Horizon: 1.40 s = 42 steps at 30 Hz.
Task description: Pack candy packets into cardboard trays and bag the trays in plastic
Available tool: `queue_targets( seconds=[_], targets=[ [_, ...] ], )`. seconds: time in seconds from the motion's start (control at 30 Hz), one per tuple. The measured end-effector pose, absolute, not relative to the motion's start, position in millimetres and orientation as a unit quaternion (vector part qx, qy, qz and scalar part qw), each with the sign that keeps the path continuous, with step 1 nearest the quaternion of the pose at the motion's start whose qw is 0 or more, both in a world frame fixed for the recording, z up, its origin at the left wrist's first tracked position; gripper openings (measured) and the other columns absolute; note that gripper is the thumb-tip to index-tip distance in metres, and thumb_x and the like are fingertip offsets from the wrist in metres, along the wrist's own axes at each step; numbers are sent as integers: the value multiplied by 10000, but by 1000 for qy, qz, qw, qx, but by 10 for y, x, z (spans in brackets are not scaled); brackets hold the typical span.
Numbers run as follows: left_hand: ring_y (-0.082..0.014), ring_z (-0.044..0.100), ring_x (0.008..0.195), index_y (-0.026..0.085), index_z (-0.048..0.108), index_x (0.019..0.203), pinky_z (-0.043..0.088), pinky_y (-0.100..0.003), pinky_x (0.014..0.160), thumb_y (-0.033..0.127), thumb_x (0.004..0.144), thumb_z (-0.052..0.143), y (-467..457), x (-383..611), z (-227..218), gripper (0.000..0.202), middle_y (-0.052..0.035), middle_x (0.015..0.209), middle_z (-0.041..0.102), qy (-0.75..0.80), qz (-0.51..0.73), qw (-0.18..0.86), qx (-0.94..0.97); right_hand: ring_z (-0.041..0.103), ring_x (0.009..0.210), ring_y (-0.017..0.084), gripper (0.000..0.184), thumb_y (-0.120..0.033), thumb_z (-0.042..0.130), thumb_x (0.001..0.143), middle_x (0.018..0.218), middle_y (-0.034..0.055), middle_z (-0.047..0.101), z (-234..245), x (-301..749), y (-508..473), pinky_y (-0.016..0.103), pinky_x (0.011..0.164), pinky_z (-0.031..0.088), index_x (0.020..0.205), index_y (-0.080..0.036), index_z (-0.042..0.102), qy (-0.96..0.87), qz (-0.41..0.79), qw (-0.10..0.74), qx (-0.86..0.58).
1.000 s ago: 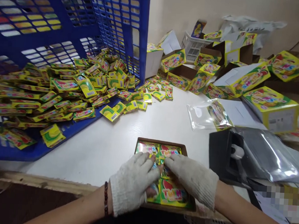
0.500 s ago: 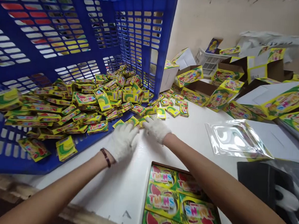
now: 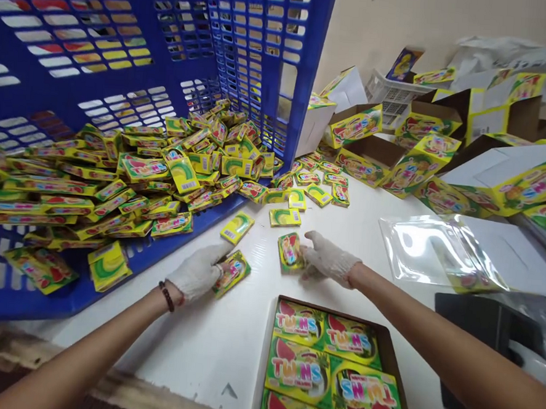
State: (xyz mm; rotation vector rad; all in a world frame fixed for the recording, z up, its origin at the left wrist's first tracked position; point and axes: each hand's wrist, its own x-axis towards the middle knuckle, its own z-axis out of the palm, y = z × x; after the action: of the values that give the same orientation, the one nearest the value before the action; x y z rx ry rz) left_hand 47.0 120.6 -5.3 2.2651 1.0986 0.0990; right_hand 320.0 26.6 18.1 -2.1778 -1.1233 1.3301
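Observation:
My left hand (image 3: 198, 274), in a white knitted glove, is closed on a small yellow-green TWINS box (image 3: 234, 272) just above or on the white table. My right hand (image 3: 329, 257), gloved too, grips the right edge of another small TWINS box (image 3: 289, 251), its index finger raised. Between and behind the hands lie loose small boxes, one yellow box (image 3: 237, 227) by the left fingers and another yellow box (image 3: 286, 217) farther back. Nearer me stands an open carton (image 3: 394, 354) packed with flat-lying TWINS boxes.
A blue crate (image 3: 303, 77) lies tipped on its side at the left, with a heap of small boxes (image 3: 130, 183) spilling from it. Opened display cartons (image 3: 363, 164) crowd the back right. Clear plastic film (image 3: 418, 250) and a black object (image 3: 469, 327) lie at the right.
My hands were together by the crate's mouth; they have drawn apart and nearer me, each bringing a small box. The packed carton shows more fully as the right forearm moved off it.

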Motion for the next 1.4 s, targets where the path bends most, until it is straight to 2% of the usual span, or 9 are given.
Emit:
queue_targets(
  seconds=[0.13, 0.3, 0.5, 0.6, 0.77, 0.97, 1.07, 1.23, 1.4],
  targets=[
    [-286, 591, 994, 171, 548, 1171, 475, -407, 845, 440, 838, 541, 902, 530, -97, 428, -137, 1123, 597, 455, -25, 116, 883, 677, 891, 257, 659, -95, 492, 870, 1278, 196, 576, 169, 3304, 148, 416, 773, 533, 1476, -280, 309, -623, 280, 23, -730],
    [-273, 594, 1037, 183, 498, 1248, 477, -398, 872, 234, 814, 567, 748, 597, -73, 442, -128, 1167, 602, 458, -12, 109, 882, 428, 1291, 322, 453, -92, 578, 828, 1474, 148, 401, 73, 3308, 393, 450, 975, 393, 1245, -269, 589, -825, 105, -103, -546],
    [-216, 589, 1076, 274, 406, 1388, 510, -359, 919, 327, 852, 594, 441, 734, 347, 570, -59, 1210, 596, 296, 204, 251, 899, 573, 902, 237, 407, -308, 653, 775, 1044, 117, 631, 442, 3359, -29, 329, 793, 432, 1144, -147, 593, -741, 114, 51, -660],
    [-206, 592, 994, 253, 413, 1386, 525, -353, 844, 278, 897, 538, 169, 916, 448, 506, -76, 1122, 611, 173, 213, 197, 941, 566, 903, 231, 476, -330, 662, 761, 1037, 112, 620, 706, 3406, -618, 328, 805, 441, 1201, -162, 591, -722, 106, 136, -670],
    [-233, 566, 991, 215, 514, 1250, 509, -425, 862, 184, 899, 506, -64, 1138, 278, 352, -83, 1078, 616, 99, 154, 89, 979, 554, 861, 255, 465, -164, 601, 699, 953, 122, 618, 578, 3380, -1372, 401, 764, 479, 1162, -133, 636, -736, 32, 121, -665],
    [-239, 539, 1080, 190, 580, 1106, 480, -422, 961, 171, 872, 558, -76, 1134, 195, 236, -80, 1119, 610, 89, 110, 88, 986, 479, 1228, 342, 477, -228, 566, 813, 1266, 213, 562, 89, 3286, -1511, 523, 953, 476, 1270, -93, 558, -737, 9, 186, -650],
    [-258, 485, 1220, 189, 588, 1137, 358, -472, 1112, 225, 909, 521, -148, 1092, 197, 240, -82, 1222, 604, 80, 89, 81, 989, 308, 1388, 407, 610, -382, 547, 874, 1414, 239, 470, 32, 3243, -1482, 624, 1046, 364, 1404, -92, 459, -742, 7, 127, -658],
    [-334, 419, 1317, 156, 536, 1286, 216, -533, 1183, 548, 833, 589, -326, 1004, 194, 603, -126, 1284, 583, 110, 53, 86, 989, 266, 1391, 493, 851, -652, 554, 827, 1504, 274, 352, 138, 3119, -1417, 725, 1064, 199, 1477, -126, 395, -706, 46, -34, -706],
    [-362, 473, 1235, 203, 559, 1274, 217, -597, 1141, 629, 753, 634, -425, 983, 270, 677, -124, 1167, 614, 151, 47, 90, 983, 237, 1419, 455, 816, -621, 548, 845, 1544, 260, 277, 109, 2997, -1452, 691, 1089, 184, 1483, -138, 389, -707, 46, -49, -704]
  ],
)
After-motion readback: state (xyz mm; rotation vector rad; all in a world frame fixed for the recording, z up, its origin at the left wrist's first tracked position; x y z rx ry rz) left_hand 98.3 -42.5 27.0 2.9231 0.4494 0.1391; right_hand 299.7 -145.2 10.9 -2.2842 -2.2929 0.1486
